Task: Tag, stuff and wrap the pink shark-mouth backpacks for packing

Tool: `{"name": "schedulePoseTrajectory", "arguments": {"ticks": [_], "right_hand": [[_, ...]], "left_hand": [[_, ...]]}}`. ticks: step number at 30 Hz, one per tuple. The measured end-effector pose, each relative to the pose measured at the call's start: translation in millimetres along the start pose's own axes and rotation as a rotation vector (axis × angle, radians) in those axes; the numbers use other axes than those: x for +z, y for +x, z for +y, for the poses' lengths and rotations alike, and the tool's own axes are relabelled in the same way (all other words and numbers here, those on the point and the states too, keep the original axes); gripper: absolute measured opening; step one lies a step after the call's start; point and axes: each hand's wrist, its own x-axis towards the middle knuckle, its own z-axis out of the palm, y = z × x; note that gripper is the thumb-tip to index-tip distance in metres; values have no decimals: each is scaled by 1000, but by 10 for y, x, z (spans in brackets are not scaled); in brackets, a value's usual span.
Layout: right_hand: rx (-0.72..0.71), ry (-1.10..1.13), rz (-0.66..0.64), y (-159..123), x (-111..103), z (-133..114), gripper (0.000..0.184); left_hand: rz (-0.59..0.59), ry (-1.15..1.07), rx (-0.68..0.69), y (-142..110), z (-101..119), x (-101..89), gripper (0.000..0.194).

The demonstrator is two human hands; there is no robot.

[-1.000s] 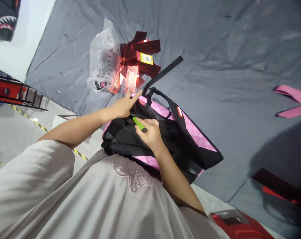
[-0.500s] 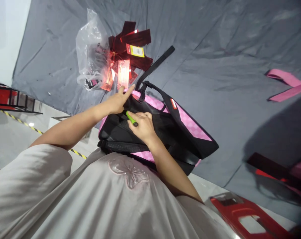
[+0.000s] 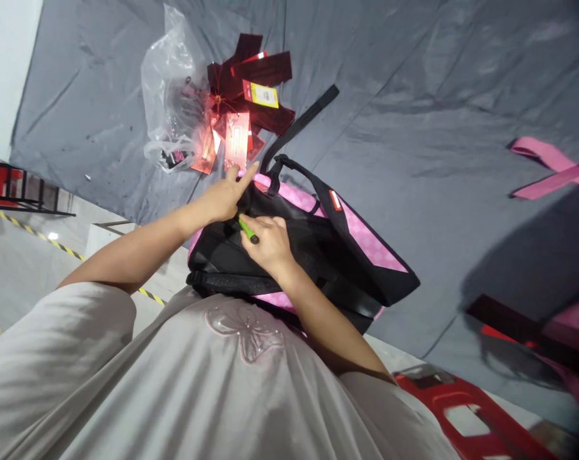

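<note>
A black and pink checkered backpack [image 3: 351, 268] lies on its side against my body, its black padded face up. My left hand [image 3: 222, 199] grips its upper left edge; two fingers stretch apart over the pink piping, and the thumb is hidden. In my right hand [image 3: 269, 246], a slim green tool with a black end [image 3: 248, 230] is held between thumb and fingers. Its far tip meets the black fabric just below my left hand, and I cannot make out its kind. A black strap [image 3: 301, 121] sticks out past the bag's top edge.
Red shiny tags [image 3: 260, 67] lie bunched beside a clear plastic bag [image 3: 169, 96] with small items, on the grey cloth [image 3: 413, 128]. A pink ribbon loop [image 3: 552, 160] is at right. A red plastic stool [image 3: 461, 402] stands lower right; yellow-black tape [image 3: 40, 236] marks the floor.
My right hand and the green tool have shifted slightly left, closer to the left hand. The left hand keeps its grip on the backpack. The view has tilted a little.
</note>
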Motion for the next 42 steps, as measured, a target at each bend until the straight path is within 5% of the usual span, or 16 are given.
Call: {"name": "schedulePoseTrajectory", "arguments": {"ticks": [3, 27, 32, 37, 42], "right_hand": [[9, -37, 60, -17, 34, -45, 36], [34, -125, -66, -5, -40, -224, 42], [-62, -82, -123, 26, -51, -218, 40], [56, -166, -76, 34, -49, -238, 43], [-30, -91, -137, 46, -100, -214, 39]], "left_hand": [[2, 2, -14, -8, 18, -1, 117], [11, -26, 11, 3, -23, 0, 114], [46, -25, 49, 16, -56, 24, 113], [42, -23, 25, 1, -37, 1, 112], [48, -34, 48, 1, -54, 2, 113]]}}
